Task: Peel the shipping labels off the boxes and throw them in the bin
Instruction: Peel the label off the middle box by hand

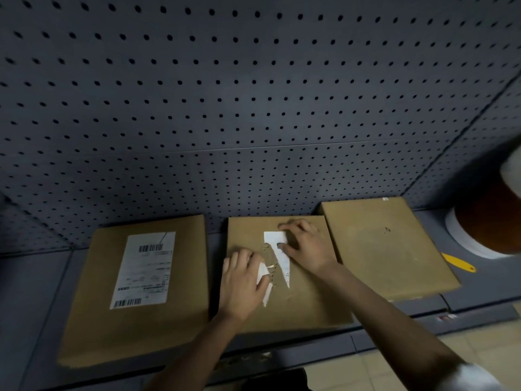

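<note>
Three flat cardboard boxes lie in a row on a dark shelf. The left box [135,320] carries a whole white shipping label [143,269]. On the middle box [304,306] a torn white label remnant [277,249] still sticks. My left hand [242,286] grips a peeled white strip [265,280] of that label. My right hand [306,244] rests on the remnant's top right part, fingers bent at its edge. The right box [389,246] shows bare cardboard.
A grey pegboard wall [253,108] rises behind the boxes. At the far right stands a round bin with a white rim [462,238] and an orange inside. A yellow tool [458,262] lies beside the right box. Beige floor tiles [394,362] show below the shelf.
</note>
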